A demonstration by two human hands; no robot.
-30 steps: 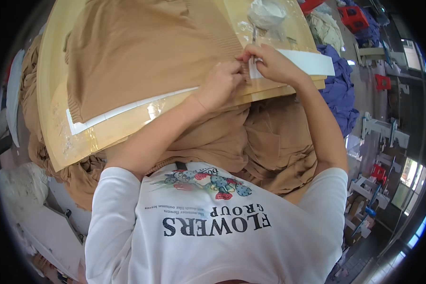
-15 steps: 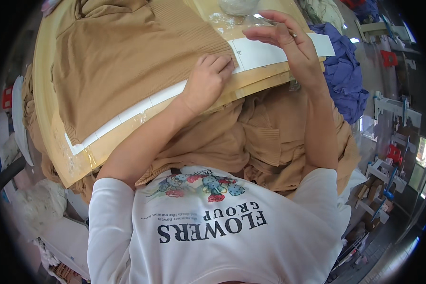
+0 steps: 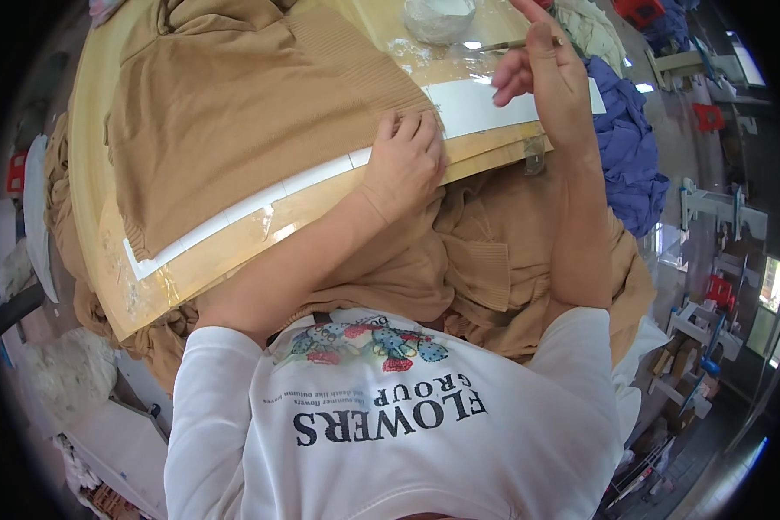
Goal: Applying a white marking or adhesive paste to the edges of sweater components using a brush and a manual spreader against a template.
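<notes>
A tan knitted sweater [image 3: 243, 121] lies spread over a pale wooden board [image 3: 104, 290]. Beneath its lower edge shows a white paper strip [image 3: 481, 111] with marked lines. My left hand [image 3: 405, 165] rests at the ribbed hem's near right corner, its fingers curled and closed on the knit; the fingertips are partly hidden. My right hand [image 3: 556, 87] is raised over the strip's right end. It holds a slim stick, perhaps a brush [image 3: 513, 44], lying across the fingers and pointing left. Just beyond the stick's tip stands a whitish bowl [image 3: 439, 22], with white powder scattered by it.
More tan knitwear [image 3: 485, 234] is heaped between the board and my body. A purple cloth pile [image 3: 624, 143] lies right of the board, with pale cloth [image 3: 589, 30] behind it. At the left are a bagged white bundle [image 3: 74, 368] and a white surface [image 3: 117, 446].
My right hand has drawn back slightly and turned, so the slim stick now shows plainly. My left hand has shifted a little right and down along the hem, its fingers less tightly curled.
</notes>
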